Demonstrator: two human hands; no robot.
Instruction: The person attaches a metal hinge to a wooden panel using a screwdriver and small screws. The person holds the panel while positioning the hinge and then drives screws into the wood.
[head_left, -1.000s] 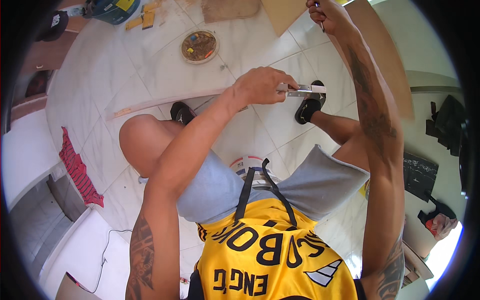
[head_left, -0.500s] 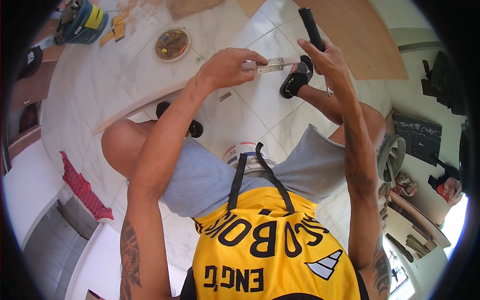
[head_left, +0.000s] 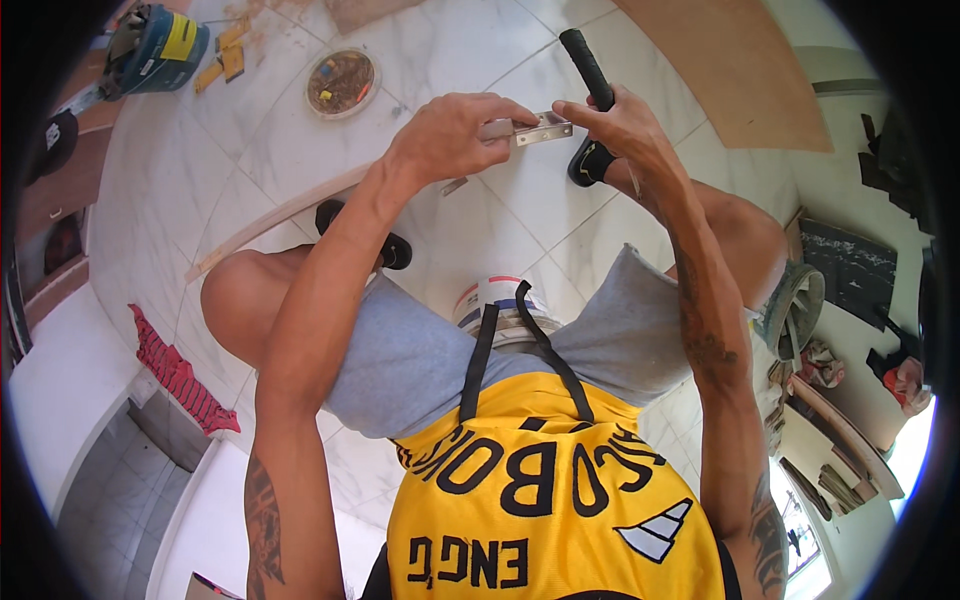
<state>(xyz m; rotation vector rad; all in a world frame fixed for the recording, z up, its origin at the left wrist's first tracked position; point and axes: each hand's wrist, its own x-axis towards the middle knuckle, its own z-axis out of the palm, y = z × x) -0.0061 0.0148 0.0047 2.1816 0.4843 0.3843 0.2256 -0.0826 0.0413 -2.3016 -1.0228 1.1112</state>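
Note:
My left hand (head_left: 455,135) is closed around the far end of a long wooden strip (head_left: 275,222) and a silver metal hinge (head_left: 543,130) with screw holes, which sticks out past my fingers. Close on its right, my right hand (head_left: 625,120) grips a tool with a black ribbed handle (head_left: 586,68) that points up and away. My fist hides most of the tool's other end, so its kind is unclear. The right thumb and fingertips are at the hinge's right end; whether they touch it I cannot tell. A small metal plate (head_left: 455,187) lies on the tiles below my left hand.
A white bucket (head_left: 500,300) stands between my legs. Ahead are a round tub of debris (head_left: 342,84), yellow tools (head_left: 225,60) and a dark bucket (head_left: 165,50). Brown board (head_left: 740,80) lies at far right; a grey bucket (head_left: 795,310) stands beside my right knee.
My right hand has moved left and closer to the hinge, taking the black-handled tool along. The thin metal length seen between hand and hinge no longer shows. My left hand has stayed nearly still.

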